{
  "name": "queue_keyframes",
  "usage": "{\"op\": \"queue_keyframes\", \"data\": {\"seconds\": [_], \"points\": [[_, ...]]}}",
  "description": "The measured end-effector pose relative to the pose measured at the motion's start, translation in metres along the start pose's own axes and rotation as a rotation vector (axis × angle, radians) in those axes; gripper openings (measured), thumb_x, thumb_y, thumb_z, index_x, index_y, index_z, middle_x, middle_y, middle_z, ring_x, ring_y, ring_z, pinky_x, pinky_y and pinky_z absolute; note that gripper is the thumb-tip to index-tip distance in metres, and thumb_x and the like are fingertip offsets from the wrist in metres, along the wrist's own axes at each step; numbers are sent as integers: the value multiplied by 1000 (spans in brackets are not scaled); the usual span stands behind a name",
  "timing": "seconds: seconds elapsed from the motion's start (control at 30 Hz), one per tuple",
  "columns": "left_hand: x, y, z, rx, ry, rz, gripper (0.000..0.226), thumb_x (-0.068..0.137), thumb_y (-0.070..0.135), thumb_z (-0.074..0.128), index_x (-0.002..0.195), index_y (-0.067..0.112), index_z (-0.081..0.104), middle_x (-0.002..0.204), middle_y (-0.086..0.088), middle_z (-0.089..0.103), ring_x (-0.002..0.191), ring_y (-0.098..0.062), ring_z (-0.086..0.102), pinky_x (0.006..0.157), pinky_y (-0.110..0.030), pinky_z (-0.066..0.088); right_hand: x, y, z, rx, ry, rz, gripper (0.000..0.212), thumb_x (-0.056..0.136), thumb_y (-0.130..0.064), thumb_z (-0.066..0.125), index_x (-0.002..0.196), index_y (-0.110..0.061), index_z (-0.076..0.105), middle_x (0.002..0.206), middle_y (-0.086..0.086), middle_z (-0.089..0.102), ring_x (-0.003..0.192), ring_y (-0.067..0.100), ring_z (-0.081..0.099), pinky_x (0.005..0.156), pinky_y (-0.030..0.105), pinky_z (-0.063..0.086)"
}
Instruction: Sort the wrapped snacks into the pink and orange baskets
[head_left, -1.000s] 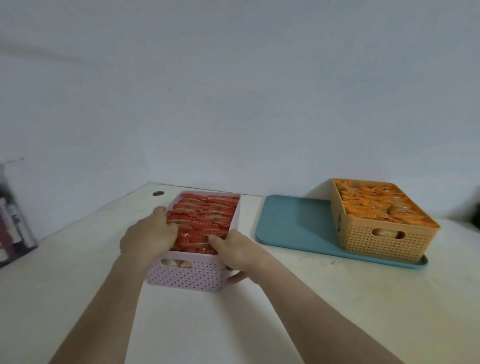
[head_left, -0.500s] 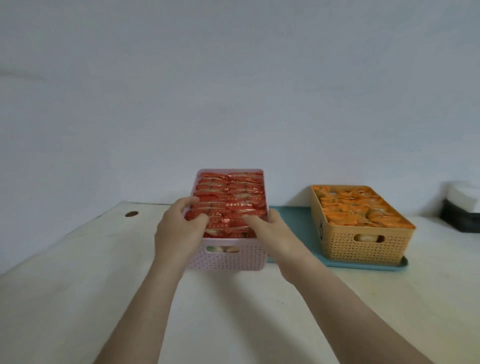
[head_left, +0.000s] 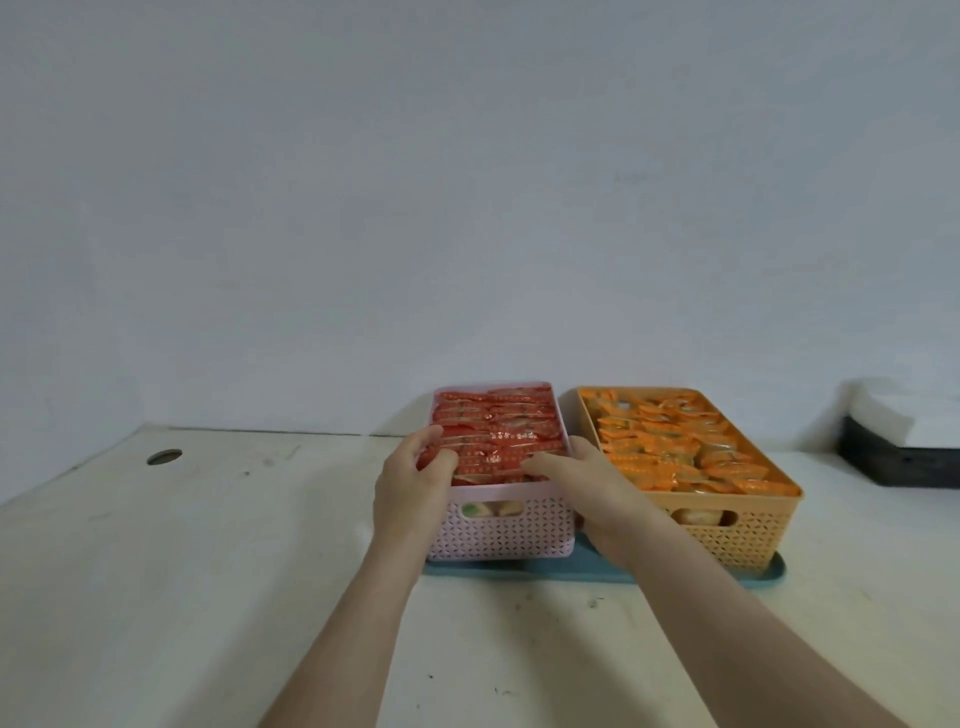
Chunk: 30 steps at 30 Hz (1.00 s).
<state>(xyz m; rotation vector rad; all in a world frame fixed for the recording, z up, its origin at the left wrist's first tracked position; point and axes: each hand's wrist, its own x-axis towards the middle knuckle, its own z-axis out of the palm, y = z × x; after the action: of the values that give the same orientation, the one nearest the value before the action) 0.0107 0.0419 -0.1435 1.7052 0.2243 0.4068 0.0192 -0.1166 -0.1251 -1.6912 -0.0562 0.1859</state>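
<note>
The pink basket (head_left: 503, 535) is packed with red wrapped snacks (head_left: 498, 421) and stands on the teal tray (head_left: 597, 574), right beside the orange basket (head_left: 727, 525). Orange wrapped snacks (head_left: 675, 441) fill the orange basket. My left hand (head_left: 410, 486) grips the pink basket's near left corner, fingers curled over the rim onto the snacks. At the near right corner my right hand (head_left: 582, 480) holds the rim, thumb lying across the red snacks.
The pale table (head_left: 208, 571) has a round cable hole (head_left: 164, 457) at the back left. A black and white box (head_left: 904, 441) sits at the far right against the wall.
Both hands have carried the pink basket to the right, from the bare table onto the teal tray, so it now stands next to the orange basket.
</note>
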Motion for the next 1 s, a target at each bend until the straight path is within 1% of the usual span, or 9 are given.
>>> {"op": "queue_keyframes", "data": {"seconds": [0.13, 0.3, 0.43, 0.53, 0.6, 0.67, 0.73, 0.8, 1.0], "points": [[11, -12, 7, 2, -28, 28, 33, 89, 18, 52, 120, 25, 63, 113, 2, 68, 97, -14, 66, 79, -35, 57, 13, 18, 4, 8, 117, 32, 35, 86, -26, 65, 116, -21, 48, 107, 1, 65, 102, 22, 61, 95, 49, 48], [16, -18, 12, 183, 36, 114, 30, 96, 17, 46, 123, 19, 59, 111, 4, 63, 87, -3, 58, 65, -15, 42, 11, 16, 6, -107, 217, -64, 20, 93, -24, 56, 110, -20, 47, 97, -3, 63, 85, 10, 60, 61, 27, 46], [17, -14, 9, 499, 33, 328, 35, 93, 35, 51, 126, 23, 56, 125, 6, 57, 114, -15, 54, 93, -36, 50, -14, 3, -7, -337, 162, -347, 16, 91, -18, 54, 102, -29, 58, 93, -10, 70, 85, 8, 67, 72, 34, 58], [9, -3, 14, 771, -116, 460, 54, 87, 64, 47, 131, 33, 52, 149, 12, 39, 136, -15, 36, 109, -48, 36, -33, -7, -33, -570, 292, -485, 20, 93, -24, 56, 110, -35, 56, 98, -25, 63, 86, -8, 61, 70, 14, 52], [6, -1, 18, 910, -186, 478, 73, 77, 83, 34, 135, 41, 43, 155, 13, 29, 140, -15, 30, 110, -54, 33, -32, -6, -63, -950, 613, -443, 40, 92, -42, 52, 129, -30, 52, 122, -11, 59, 111, 5, 55, 91, 31, 49], [6, -5, 18, 999, -216, 473, 85, 68, 92, 26, 137, 44, 37, 157, 13, 24, 142, -15, 27, 110, -55, 31, -23, 5, -96, -1168, 727, -206, 67, 86, -64, 44, 141, -26, 37, 144, 5, 45, 134, 29, 38, 103, 52, 35], [7, -9, 17, 1027, -215, 460, 90, 65, 93, 27, 139, 43, 35, 157, 13, 24, 141, -16, 28, 109, -54, 32, -16, 16, -125, -1071, 578, 5, 93, 74, -83, 39, 145, -26, 25, 147, 11, 38, 134, 35, 37, 102, 55, 36], [6, -11, 19, 1023, -164, 456, 90, 65, 91, 29, 138, 40, 39, 155, 11, 30, 139, -16, 32, 108, -51, 35, -8, 25, -146, -919, 384, 27, 111, 56, -96, 40, 143, -29, 28, 141, 10, 46, 126, 33, 48, 100, 53, 42], [7, -18, 19, 1047, -96, 450, 97, 61, 96, 24, 136, 36, 42, 146, 11, 42, 127, -16, 48, 100, -45, 47, -5, 21, -164, -836, 71, -15, 97, 49, -82, 70, 130, -41, 38, 129, -2, 51, 122, 24, 53, 102, 46, 44]]}}
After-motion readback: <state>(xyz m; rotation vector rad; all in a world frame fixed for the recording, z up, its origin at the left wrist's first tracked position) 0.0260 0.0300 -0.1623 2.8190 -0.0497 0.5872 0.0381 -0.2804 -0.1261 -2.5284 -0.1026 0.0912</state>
